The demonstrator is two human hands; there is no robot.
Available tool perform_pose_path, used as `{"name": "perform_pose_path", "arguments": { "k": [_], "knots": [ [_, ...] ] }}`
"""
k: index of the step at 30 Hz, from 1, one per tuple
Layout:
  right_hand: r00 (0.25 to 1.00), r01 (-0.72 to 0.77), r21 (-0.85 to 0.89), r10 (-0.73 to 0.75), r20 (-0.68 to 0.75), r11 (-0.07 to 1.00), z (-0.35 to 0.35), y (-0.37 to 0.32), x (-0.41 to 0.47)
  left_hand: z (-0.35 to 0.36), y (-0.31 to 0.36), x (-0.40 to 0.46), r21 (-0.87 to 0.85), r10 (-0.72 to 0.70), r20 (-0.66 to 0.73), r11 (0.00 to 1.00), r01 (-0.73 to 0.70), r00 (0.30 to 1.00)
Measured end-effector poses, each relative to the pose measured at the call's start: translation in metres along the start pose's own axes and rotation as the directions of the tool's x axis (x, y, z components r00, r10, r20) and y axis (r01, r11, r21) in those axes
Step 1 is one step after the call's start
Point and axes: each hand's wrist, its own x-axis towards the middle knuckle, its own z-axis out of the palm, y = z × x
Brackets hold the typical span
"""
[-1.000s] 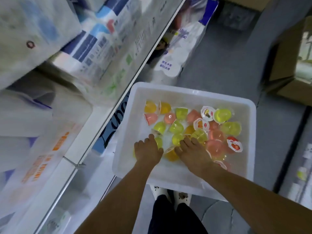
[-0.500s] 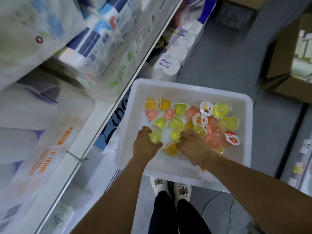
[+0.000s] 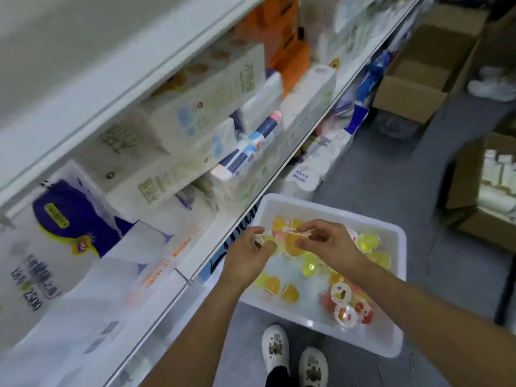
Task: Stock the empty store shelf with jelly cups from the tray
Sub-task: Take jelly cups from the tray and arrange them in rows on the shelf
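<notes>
**Desk:** What is the status in the aisle?

**Photographer:** Early stage, by my reading. A person stands over a white tray [image 3: 392, 277] on the floor beside the shelving, both hands raised above it. The left hand [image 3: 245, 254] curls round a yellow-green jelly cup [image 3: 271, 244]. The right hand [image 3: 325, 243] pinches an orange jelly cup [image 3: 293, 243] by the lid edge, just beside the first.

**Desk:** Anything on the shelf yet?

**Photographer:** None that I can see. The shelves [image 3: 251, 196] in view carry tissue packs [image 3: 195, 118] and other paper goods; no jelly cups sit among them. The pale board at top left may be the empty shelf, though blur makes that uncertain.

**Desk:** And what remains?

**Photographer:** Nearly everything, it appears. Many loose cups [image 3: 342, 296], yellow, orange and pink, lie scattered across the tray floor, some lid-up, some tipped over. The two in hand await placement, and repeated trips look necessary.

**Desk:** Background?

**Photographer:** Open cardboard boxes [image 3: 413, 90] stand further down the aisle.
</notes>
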Motion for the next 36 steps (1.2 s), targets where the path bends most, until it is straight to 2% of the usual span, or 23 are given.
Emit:
{"name": "perform_pose_path", "arguments": {
  "k": [3,7,12,19,26,32,36],
  "knots": [
    [0.999,0.008,0.121,-0.013,0.042,0.993,-0.005,-0.05,-0.017,-0.029,0.031,-0.028,0.012,0.038,-0.092,0.999,-0.037,0.995],
    [0.986,-0.017,0.247,-0.025,0.166,0.969,-0.006,-0.107,-0.041,-0.064,0.069,-0.065,0.036,0.1,-0.138,0.995,-0.096,0.985],
    [0.958,0.119,0.246,-0.176,0.225,0.962,0.006,-0.173,-0.064,-0.111,0.11,-0.109,0.108,0.259,-0.25,0.965,-0.239,0.933],
    [0.889,0.299,0.213,-0.353,0.292,0.93,0.035,-0.259,-0.086,-0.201,0.135,-0.173,0.18,0.324,-0.443,0.946,-0.271,0.836],
    [0.79,0.449,0.2,-0.492,0.366,0.871,0.112,-0.329,-0.102,-0.294,0.119,-0.224,0.16,0.263,-0.647,0.965,-0.209,0.715],
    [0.645,0.602,0.09,-0.55,0.531,0.793,0.226,-0.374,-0.112,-0.375,0.073,-0.264,0.158,0.155,-0.775,0.986,-0.05,0.613],
    [0.553,0.749,-0.041,-0.591,0.588,0.661,0.303,-0.387,-0.111,-0.432,0.045,-0.289,0.197,0.137,-0.84,0.979,0.06,0.526]
  ]
}}
